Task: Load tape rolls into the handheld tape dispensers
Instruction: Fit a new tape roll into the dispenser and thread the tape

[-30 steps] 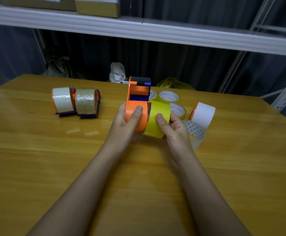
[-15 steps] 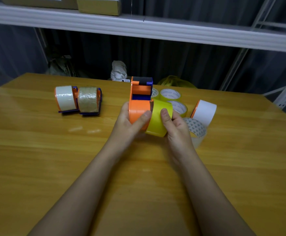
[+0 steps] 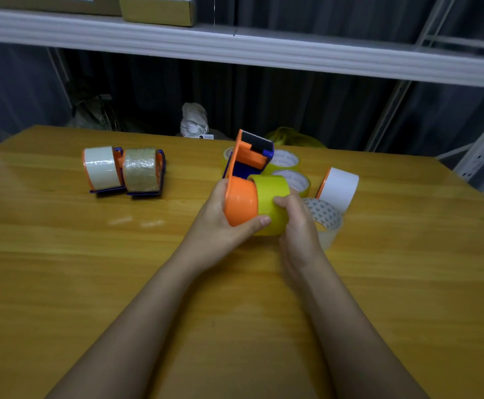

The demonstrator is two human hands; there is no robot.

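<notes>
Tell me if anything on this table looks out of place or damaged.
Nothing looks damaged or spilled. The orange dispenser sits tilted in the left hand, with the yellow tape roll in the right hand only partly pushed on. That fits loading in progress.

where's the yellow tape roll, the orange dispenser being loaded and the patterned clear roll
yellow tape roll (image 3: 272,197), head view, outer band
orange dispenser (image 3: 240,201), head view, round hub
patterned clear roll (image 3: 325,216), head view, printed core
</notes>
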